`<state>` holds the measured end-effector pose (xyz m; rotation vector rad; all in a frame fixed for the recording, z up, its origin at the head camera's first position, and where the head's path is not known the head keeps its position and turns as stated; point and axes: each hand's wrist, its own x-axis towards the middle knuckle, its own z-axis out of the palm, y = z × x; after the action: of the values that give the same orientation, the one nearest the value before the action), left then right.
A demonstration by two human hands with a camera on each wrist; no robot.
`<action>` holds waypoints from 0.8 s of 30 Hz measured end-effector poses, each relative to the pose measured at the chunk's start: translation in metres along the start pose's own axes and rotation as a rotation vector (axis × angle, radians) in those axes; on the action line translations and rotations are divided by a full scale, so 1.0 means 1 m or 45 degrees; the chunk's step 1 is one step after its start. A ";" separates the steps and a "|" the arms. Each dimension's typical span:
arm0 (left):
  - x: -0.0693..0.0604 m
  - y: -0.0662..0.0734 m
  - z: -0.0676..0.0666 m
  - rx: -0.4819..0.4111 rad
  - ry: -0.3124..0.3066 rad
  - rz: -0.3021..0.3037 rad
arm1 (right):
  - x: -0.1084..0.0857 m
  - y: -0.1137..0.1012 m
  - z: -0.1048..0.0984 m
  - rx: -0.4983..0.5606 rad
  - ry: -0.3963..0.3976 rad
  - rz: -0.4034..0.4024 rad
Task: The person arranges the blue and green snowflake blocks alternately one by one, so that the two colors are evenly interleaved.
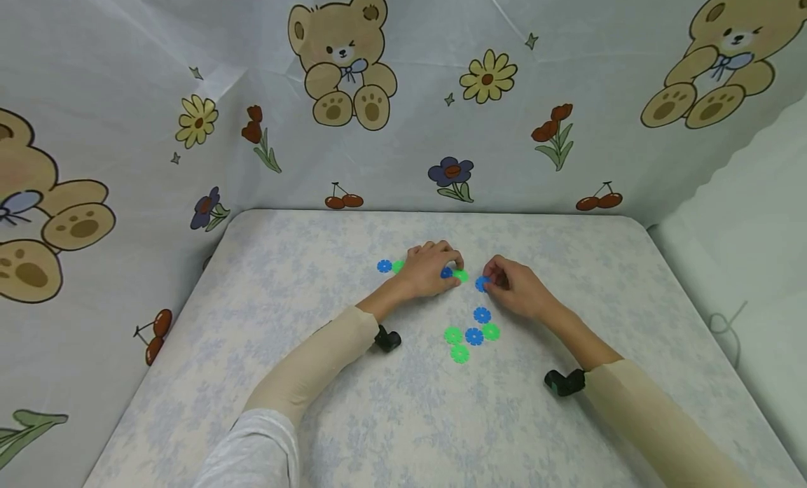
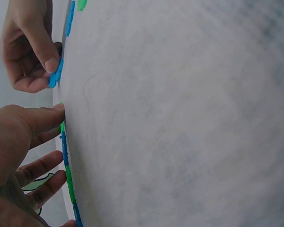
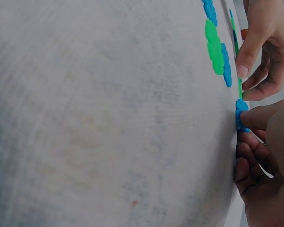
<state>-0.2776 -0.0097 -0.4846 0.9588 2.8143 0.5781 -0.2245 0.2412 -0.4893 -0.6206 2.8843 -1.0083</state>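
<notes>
My right hand (image 1: 515, 289) pinches a blue notched plastic disc (image 2: 57, 73) between thumb and fingertips, tilted in the left wrist view. Just left of it, my left hand (image 1: 430, 269) holds the green notched disc (image 1: 461, 275) at the end of a row, thumb and index finger on opposite edges. A blue disc (image 1: 446, 272) adjoins it under the hand. The row continues leftward to a green disc (image 1: 398, 266) and a blue disc (image 1: 384, 266); its middle is hidden by the left hand. A small gap separates the right hand's disc from the row.
Nearer on the patterned tabletop (image 1: 403, 418) lie loose blue discs (image 1: 474, 336) and green discs (image 1: 460, 353) in a small group. A curtain with printed bears (image 1: 349, 68) hangs behind the table. Black wrist cameras (image 1: 564, 382) sit at both sleeves.
</notes>
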 end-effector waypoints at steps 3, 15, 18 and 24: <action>0.000 0.000 0.000 0.006 -0.002 0.000 | 0.003 0.001 0.002 0.002 0.011 0.016; 0.000 0.000 0.002 0.013 -0.015 -0.006 | 0.016 -0.001 0.005 -0.065 0.022 -0.024; 0.000 0.000 0.002 0.016 -0.012 -0.001 | 0.017 -0.002 0.006 -0.065 0.019 0.005; 0.000 0.000 0.001 0.005 0.000 0.004 | 0.015 -0.004 0.002 -0.013 0.004 0.031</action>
<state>-0.2775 -0.0095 -0.4852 0.9636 2.8158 0.5728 -0.2364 0.2312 -0.4872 -0.5835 2.8940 -0.9928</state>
